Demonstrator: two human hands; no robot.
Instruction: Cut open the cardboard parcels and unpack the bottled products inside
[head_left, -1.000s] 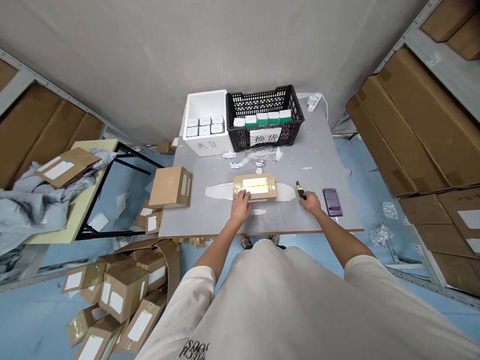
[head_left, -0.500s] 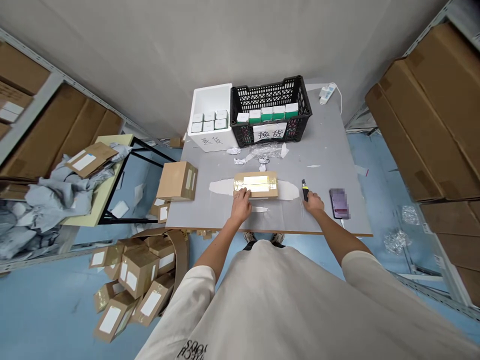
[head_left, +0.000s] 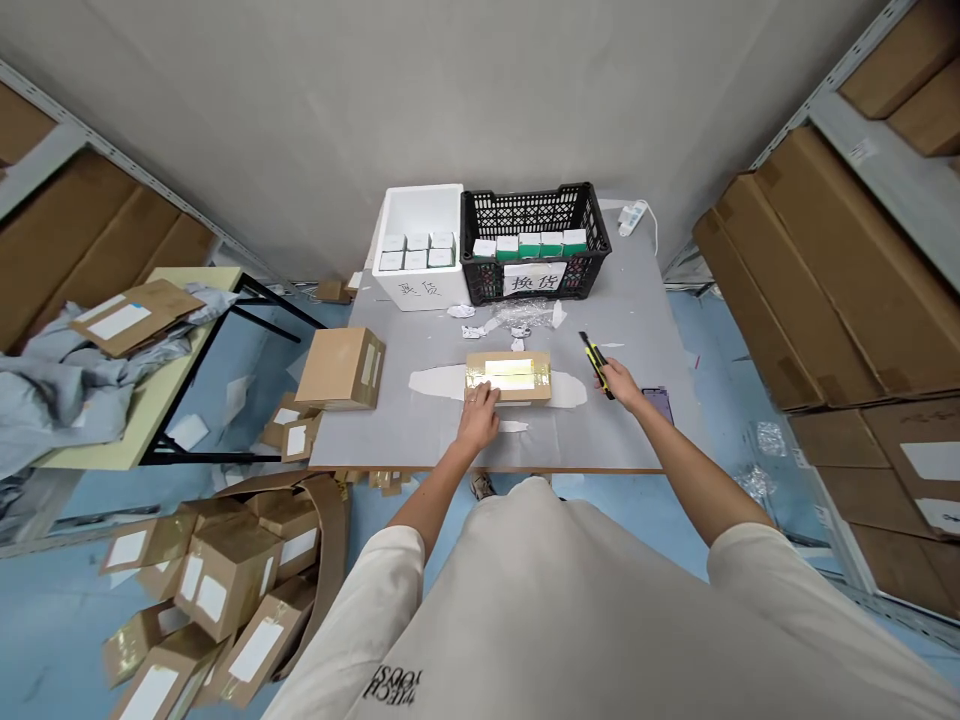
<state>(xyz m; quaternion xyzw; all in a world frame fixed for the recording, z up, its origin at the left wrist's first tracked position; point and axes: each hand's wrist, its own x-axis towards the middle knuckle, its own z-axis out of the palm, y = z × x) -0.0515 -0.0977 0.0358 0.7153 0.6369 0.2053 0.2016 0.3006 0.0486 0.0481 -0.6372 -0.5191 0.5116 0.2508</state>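
Note:
A small taped cardboard box (head_left: 534,388) with a white label on top lies on the grey table (head_left: 420,430) in front of me. My left hand (head_left: 478,414) grips its near left edge, fingers over the top. To the right of the box, my right hand (head_left: 619,386) is closed around a black and yellow utility knife (head_left: 595,358). The knife is above the table, its tip pointing away and to the left, apart from the box. Partly behind my right forearm lies a phone (head_left: 658,402).
At the back stand a white foam box (head_left: 420,292) and a black crate (head_left: 480,284), both holding small cartons. Another cardboard box (head_left: 341,370) sits at the table's left. Crumpled plastic wrap (head_left: 529,312) and a power strip (head_left: 632,217) lie behind. Boxes (head_left: 225,575) are piled on the floor.
My right hand has lifted the utility knife from near the tabletop and brought it a little left and away from me. My left hand stays on the box. The view has shifted slightly.

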